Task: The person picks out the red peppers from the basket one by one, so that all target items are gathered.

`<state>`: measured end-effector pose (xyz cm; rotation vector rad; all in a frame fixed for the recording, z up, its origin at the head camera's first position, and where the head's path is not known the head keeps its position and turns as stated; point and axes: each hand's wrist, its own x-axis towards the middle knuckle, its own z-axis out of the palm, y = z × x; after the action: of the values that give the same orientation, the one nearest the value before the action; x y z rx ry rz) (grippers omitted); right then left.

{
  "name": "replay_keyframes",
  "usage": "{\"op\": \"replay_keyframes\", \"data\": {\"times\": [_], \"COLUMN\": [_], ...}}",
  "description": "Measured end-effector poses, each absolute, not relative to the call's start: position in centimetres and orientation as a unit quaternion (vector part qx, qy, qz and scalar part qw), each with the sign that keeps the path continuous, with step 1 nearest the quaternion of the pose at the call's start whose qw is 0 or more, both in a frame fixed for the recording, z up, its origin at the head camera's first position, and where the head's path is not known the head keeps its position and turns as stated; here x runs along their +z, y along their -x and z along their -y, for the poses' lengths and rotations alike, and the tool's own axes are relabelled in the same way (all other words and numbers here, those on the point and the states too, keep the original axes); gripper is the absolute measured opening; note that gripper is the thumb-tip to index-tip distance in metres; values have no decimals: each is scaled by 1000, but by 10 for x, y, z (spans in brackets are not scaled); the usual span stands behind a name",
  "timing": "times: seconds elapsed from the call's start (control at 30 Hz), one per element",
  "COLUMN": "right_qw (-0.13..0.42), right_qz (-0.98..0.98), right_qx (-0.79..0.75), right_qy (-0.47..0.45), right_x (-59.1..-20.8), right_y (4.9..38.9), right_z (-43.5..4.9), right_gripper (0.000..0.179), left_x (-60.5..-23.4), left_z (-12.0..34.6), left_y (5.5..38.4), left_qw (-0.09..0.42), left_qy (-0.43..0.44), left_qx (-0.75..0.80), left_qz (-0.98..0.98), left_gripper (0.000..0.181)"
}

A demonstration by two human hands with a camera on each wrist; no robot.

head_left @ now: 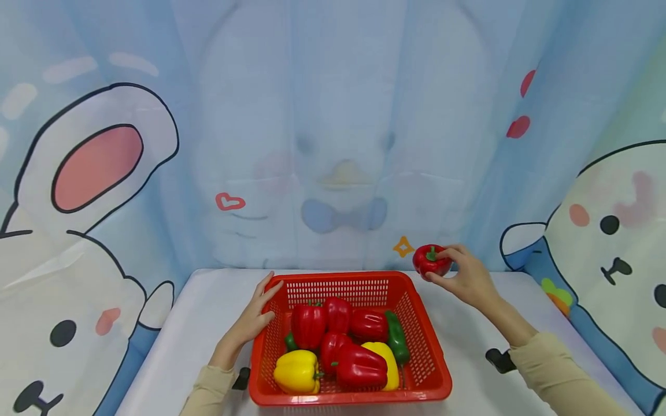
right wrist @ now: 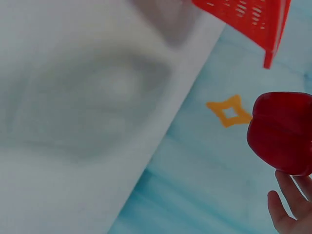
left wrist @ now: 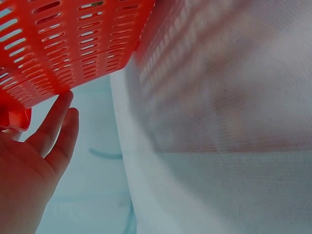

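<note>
A red plastic basket [head_left: 442,381] with slotted walls holds several red bell peppers [head_left: 361,366], yellow bell peppers [head_left: 296,371] and a long green pepper [head_left: 397,338]. At its far left corner, my left hand [head_left: 255,315] grips the rim, thumb on the inner side. The left wrist view shows two fingers [left wrist: 57,129] reaching along the outer wall. To the right of the basket, my right hand [head_left: 465,280] holds up a red bell pepper [head_left: 428,271] between thumb and fingers, its green stem facing the head camera. In the right wrist view, fingertips press against this pepper's smooth side [right wrist: 278,131].
The basket stands on a white-covered table [head_left: 489,335]. Behind the table hangs a light blue curtain [head_left: 338,115] with cartoon animals. Dark straps [head_left: 500,360] show at both wrists, below beige sleeves [head_left: 562,375].
</note>
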<state>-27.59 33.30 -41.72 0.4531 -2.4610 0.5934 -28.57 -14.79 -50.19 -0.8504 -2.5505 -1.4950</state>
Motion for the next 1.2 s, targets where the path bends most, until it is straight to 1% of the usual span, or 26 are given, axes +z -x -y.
{"op": "replay_keyframes", "data": {"times": [0.17, 0.43, 0.57, 0.77, 0.93, 1.0, 1.2], "right_qw": [269, 248, 224, 187, 154, 144, 129], "right_qz": [925, 940, 949, 960, 965, 965, 965], "right_qx": [228, 219, 215, 210, 213, 218, 228], "right_qy": [-141, -87, -60, -24, 0, 8, 23], "right_x": [-433, -458, -470, -482, -490, -492, -499], "right_y": [279, 278, 277, 278, 276, 275, 273], "right_z": [-348, -365, -371, -378, -384, -386, -390], "right_gripper": [46, 44, 45, 48, 51, 52, 57], "left_x": [-502, -503, -503, -500, -502, -502, -505], "left_z": [148, 147, 148, 148, 148, 148, 150], "left_y": [285, 285, 285, 284, 285, 286, 285], "left_qw": [44, 27, 21, 30, 27, 30, 68], "left_qy": [283, 277, 271, 271, 273, 277, 304], "left_qx": [-487, -486, -488, -493, -501, -500, -484], "left_qz": [825, 828, 829, 826, 821, 820, 818], "left_gripper": [66, 66, 67, 66, 66, 66, 67]}}
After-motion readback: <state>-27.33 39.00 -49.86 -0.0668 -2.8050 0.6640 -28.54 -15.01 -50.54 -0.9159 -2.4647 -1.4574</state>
